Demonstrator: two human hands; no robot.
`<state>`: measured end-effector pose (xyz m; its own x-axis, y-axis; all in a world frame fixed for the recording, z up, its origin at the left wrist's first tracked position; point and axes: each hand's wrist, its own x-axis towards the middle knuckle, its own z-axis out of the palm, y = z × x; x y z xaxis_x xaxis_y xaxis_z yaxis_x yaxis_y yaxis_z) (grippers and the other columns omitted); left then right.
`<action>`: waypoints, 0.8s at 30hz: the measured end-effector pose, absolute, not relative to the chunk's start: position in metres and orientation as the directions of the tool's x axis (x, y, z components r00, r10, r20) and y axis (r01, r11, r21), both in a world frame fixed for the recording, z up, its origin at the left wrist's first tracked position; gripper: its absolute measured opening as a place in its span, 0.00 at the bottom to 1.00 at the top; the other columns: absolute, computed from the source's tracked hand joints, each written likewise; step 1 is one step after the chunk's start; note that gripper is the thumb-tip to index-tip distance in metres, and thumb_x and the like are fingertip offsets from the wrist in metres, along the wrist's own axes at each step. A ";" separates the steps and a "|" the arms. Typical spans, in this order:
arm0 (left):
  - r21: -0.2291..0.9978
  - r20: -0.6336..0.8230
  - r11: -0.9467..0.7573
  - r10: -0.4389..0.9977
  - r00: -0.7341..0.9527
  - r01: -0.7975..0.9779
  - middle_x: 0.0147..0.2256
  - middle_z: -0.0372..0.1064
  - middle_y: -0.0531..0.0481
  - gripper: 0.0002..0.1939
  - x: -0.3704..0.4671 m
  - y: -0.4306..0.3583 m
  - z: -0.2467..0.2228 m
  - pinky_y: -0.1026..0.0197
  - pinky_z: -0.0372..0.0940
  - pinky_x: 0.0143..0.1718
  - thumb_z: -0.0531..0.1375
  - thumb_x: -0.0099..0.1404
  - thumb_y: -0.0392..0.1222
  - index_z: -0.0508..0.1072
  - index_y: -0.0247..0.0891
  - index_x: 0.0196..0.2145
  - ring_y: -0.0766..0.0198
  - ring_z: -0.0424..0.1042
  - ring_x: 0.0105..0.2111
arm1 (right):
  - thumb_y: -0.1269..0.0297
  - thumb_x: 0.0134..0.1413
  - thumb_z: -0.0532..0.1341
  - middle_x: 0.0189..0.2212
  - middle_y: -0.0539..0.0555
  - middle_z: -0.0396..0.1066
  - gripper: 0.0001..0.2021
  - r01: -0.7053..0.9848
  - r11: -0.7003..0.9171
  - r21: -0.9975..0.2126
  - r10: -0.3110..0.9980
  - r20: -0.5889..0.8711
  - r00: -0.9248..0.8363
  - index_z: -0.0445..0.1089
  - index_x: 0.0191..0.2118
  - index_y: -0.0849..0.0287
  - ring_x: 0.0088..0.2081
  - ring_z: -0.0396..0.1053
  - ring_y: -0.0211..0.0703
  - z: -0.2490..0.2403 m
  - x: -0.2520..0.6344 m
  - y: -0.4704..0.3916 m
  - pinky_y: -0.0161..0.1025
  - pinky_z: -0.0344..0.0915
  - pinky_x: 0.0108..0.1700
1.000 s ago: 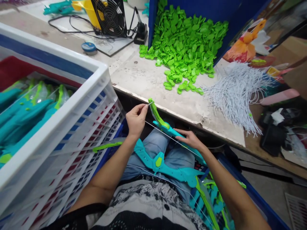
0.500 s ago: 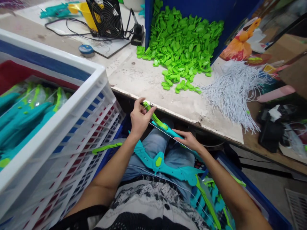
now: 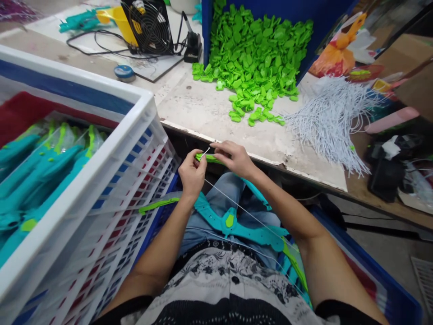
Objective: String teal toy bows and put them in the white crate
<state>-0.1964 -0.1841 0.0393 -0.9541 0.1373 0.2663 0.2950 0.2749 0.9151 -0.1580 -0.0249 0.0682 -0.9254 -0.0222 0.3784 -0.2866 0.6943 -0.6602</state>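
My left hand [image 3: 192, 177] pinches the lime-green tip [image 3: 210, 158] of a teal toy bow [image 3: 257, 192] by the table's front edge. A short end of white string [image 3: 204, 152] sticks up at that tip, and the fingers of my right hand [image 3: 235, 158] are closed at its end. From my left hand the rest of the string runs slantwise down to the right, over my lap. A second teal toy bow [image 3: 230, 222] with green ends lies across my thighs. My right hand and forearm hide part of the held bow.
A white crate [image 3: 135, 104] with bagged teal and green bows stands at left. Small green pieces [image 3: 260, 54] spill from a blue bin onto the table [image 3: 182, 108]. White strings [image 3: 328, 117] lie in a bundle at right. A black fan [image 3: 150, 31] stands behind. A blue crate [image 3: 382, 275] is at lower right.
My right hand has left the bow's teal middle and moved up and left to the string end at the green tip. My left hand has shifted slightly down; the bow has turned.
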 end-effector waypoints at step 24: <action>0.965 -0.061 -0.202 0.451 -0.890 -0.169 0.30 0.72 0.45 0.20 -0.232 -0.194 0.050 0.60 0.66 0.36 0.59 0.59 0.56 0.75 0.33 0.29 0.61 0.71 0.33 | 0.61 0.61 0.55 0.40 0.54 0.64 0.08 -0.321 0.660 -0.680 0.138 0.529 -0.837 0.66 0.33 0.57 0.51 0.62 0.44 0.077 -0.188 -0.065 0.47 0.60 0.56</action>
<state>-0.2325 -0.1935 0.0502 -0.8904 0.4509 -0.0615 -0.1690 -0.2023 0.9646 -0.1878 -0.0647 0.0775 -0.8371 0.1385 0.5293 -0.3206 0.6598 -0.6797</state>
